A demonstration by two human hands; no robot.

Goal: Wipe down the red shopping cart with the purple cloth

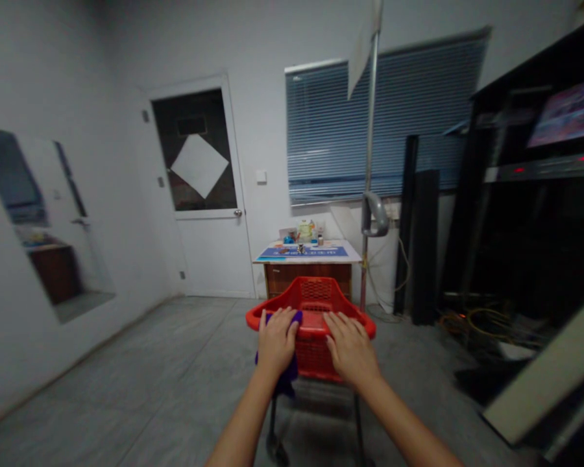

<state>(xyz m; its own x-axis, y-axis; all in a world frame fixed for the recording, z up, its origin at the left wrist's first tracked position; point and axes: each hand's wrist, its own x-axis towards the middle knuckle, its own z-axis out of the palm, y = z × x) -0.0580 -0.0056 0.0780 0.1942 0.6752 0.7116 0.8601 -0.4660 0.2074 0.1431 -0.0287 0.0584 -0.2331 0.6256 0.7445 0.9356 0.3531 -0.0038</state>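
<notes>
Straight ahead of me stands a red plastic shopping cart (316,353) with a basket of mesh walls and dark legs on wheels. My left hand (276,338) is closed over the left part of its near rim, pressing a purple cloth (287,376) there. The cloth hangs down below the rim, partly hidden by the hand. On the right part of the same rim lies my right hand (351,345), its fingers over the top and its thumb on the near side. Within the visible part of the basket I see only red plastic.
Beyond the cart, a low cabinet (307,275) carries small items on its top. A metal pole (370,143) rises beside it. On the right are a dark rack (530,227), loose cables (489,321) and a leaning board (545,370). A white door (214,256) is at the back left.
</notes>
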